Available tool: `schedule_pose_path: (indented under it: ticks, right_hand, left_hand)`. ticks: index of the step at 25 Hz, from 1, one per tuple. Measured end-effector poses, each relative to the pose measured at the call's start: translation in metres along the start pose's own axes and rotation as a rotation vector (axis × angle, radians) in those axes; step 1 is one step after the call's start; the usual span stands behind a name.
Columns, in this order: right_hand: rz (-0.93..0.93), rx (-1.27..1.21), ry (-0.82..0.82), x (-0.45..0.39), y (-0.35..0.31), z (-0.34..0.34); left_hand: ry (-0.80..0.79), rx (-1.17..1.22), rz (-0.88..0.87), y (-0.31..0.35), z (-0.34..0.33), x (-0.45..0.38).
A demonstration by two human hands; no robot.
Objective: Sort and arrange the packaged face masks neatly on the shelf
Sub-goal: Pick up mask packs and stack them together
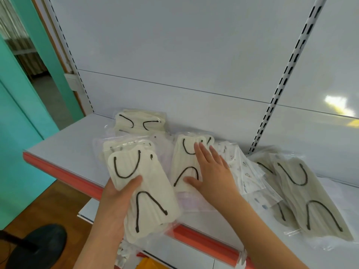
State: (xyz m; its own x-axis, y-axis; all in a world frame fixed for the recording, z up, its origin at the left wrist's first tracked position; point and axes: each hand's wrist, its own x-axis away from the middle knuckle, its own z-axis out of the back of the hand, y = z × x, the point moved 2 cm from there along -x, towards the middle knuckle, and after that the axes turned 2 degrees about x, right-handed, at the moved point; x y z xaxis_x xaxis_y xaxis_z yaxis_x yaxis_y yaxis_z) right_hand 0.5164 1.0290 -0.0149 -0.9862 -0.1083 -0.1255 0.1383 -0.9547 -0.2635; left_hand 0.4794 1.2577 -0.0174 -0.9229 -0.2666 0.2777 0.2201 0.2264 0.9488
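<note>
On the white shelf (64, 144), which has an orange-red strip (64, 172) along its front edge and a white slotted back panel (174, 55) behind it, packaged face masks lie in loose groups. One cream pack (138, 121) sits at the back edge, left of centre. A second cream pack (186, 162) lies mid-shelf. Just right of it are printed white packs (244, 171), partly overlapping. Grey-beige packs (308, 199) lie toward the right end, reaching close to the front edge. The left end of the shelf is bare surface. A teal wall (19, 133) stands left of the shelf, with wood-toned floor (58, 206) and a dark round base (38, 243) below.

The left hand (114, 202) holds a stack of cream packs (143, 191) above the front edge; its grip is pinching the stack, thumb on top and fingers beneath. The stack overhangs the orange-red strip. The right hand (211, 169) lies flat on the mid-shelf cream pack; its grip is spread, fingers straight and pointing toward the back edge, thumb out to the left.
</note>
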Motion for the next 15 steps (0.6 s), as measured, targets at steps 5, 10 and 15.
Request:
schedule_pose_path:
  ticks: [5, 10, 15]
  right_hand:
    - [-0.041, 0.013, 0.022, -0.008, 0.012, -0.006]
    - [0.039, -0.492, 0.617, -0.001, 0.007, 0.014]
    - [0.516, -0.351, 0.269, 0.011, -0.041, 0.006]
  left_hand:
    - [0.004, 0.042, -0.042, 0.002, -0.002, -0.005]
    - [0.044, 0.027, -0.058, 0.008, -0.008, -0.006]
    - [-0.102, 0.14, 0.136, 0.018, -0.026, 0.003]
